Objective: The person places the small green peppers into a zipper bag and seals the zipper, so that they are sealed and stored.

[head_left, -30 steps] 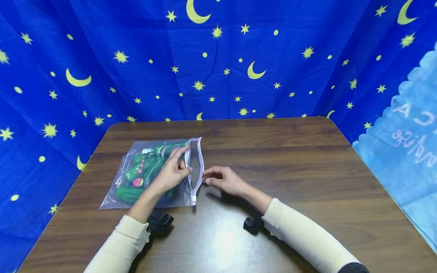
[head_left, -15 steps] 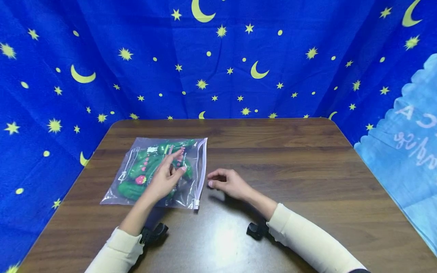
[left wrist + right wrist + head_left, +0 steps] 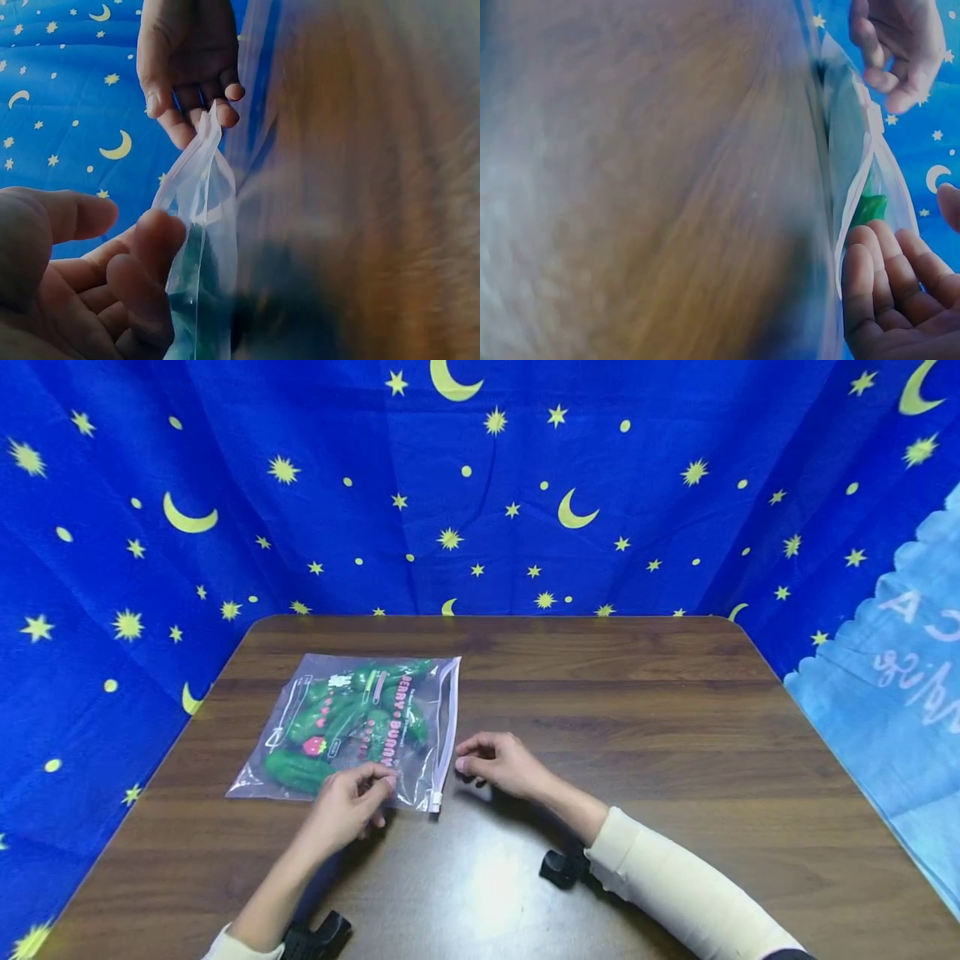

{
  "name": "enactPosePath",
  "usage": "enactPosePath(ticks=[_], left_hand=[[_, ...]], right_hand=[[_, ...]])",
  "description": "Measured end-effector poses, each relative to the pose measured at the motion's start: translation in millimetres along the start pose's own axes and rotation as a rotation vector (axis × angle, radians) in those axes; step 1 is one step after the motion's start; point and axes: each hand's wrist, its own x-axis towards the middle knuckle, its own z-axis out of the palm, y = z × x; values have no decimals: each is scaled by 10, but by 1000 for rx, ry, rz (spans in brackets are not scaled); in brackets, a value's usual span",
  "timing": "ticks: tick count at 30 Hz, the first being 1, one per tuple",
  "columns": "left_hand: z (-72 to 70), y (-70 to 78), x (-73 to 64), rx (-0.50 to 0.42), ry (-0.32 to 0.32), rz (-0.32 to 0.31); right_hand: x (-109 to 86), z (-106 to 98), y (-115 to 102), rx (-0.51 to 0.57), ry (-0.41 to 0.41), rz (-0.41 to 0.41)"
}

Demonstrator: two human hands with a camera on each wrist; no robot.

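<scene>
A clear zip bag lies flat on the wooden table, left of the middle. Pink and white print, including a strawberry, covers its front, and a soft green bundle shows inside. Along its right side runs the zip edge, with a white slider at the near corner. My left hand is over the bag's near edge, fingers loosely bent and holding nothing. Just right of the zip edge, my right hand rests with relaxed fingers, fingertips close to the mouth. In the right wrist view, the bag's mouth gapes slightly.
The brown wooden table extends right and behind the bag. A blue cloth with yellow moons and stars hangs around its far and left sides. A light blue lettered cloth hangs at right. Black wrist cameras sit under both wrists.
My left hand has moved from the zip edge back across the bag to its near edge. The mouth, held wide earlier, has fallen nearly together. My right hand stays beside it.
</scene>
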Motion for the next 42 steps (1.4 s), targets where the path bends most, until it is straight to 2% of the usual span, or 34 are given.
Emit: enactPosePath(ticks=[8, 13, 15, 22, 31, 42], left_hand=[[74, -32, -156, -136, -164, -75], [135, -48, -207, -219, -215, -162], [157, -54, -216, -246, -232, -175], [253, -74, -257, -302, -250, -201], [337, -91, -280, -417, -308, -189], [451, -120, -258, -561, -310, -230]], right_hand=[[-28, 58, -55, 101, -52, 111], [-32, 110, -80, 119, -89, 137], [-31, 131, -89, 112, -105, 152], [-30, 213, -106, 97, -143, 214], [-43, 333, -109, 102, -221, 259], [-42, 387, -159, 70, -163, 242]])
